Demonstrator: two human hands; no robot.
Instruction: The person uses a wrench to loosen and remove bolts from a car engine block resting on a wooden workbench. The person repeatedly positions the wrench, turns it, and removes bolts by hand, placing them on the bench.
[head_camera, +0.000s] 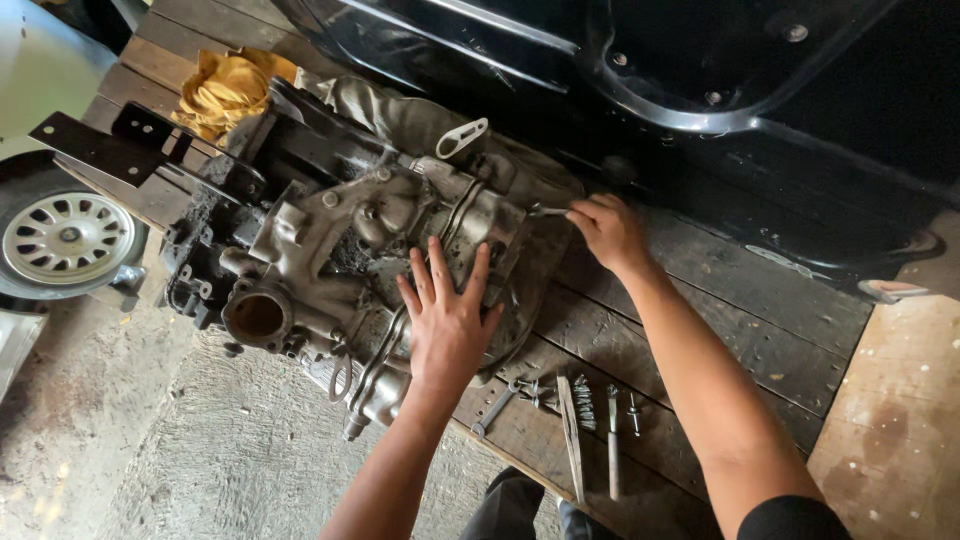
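Disassembly appears underway: left hand (447, 325) rests flat and released on the grimy grey cast-metal engine block (330, 270), right hand (608, 232) grip clenched on a slim metal tool (548, 211); loose steel bolts (580, 400) lie removed below the grip, block otherwise assembled.

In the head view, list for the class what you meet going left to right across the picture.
Car wheel → yellow rag → engine block → left hand → right hand → bare plywood sheet.

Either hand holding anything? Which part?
The right hand pinches the end of a slim metal tool against the engine block. The left hand holds nothing; it lies flat, fingers spread, on the block.
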